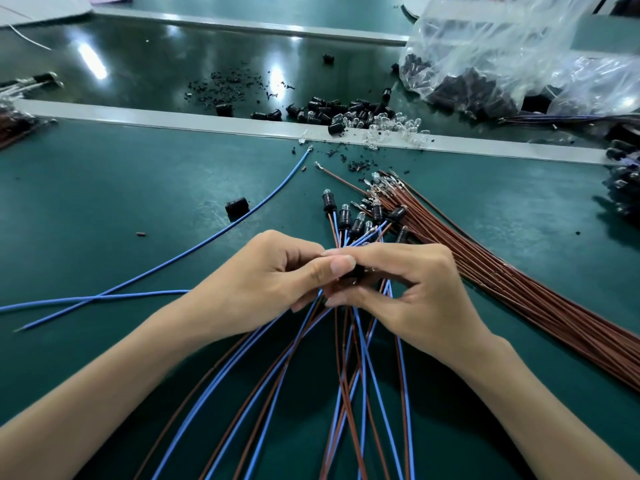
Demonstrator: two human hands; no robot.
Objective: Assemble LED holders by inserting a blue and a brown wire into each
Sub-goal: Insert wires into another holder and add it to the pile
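L hand (263,278) & R hand (408,282) meet mid-table, both pinching one small black holder (352,273), wires hanging below. Looks like a wire is going in; can't tell which colour. Next it needs a straight push, then maybe one from the brown wires (519,289) at right.
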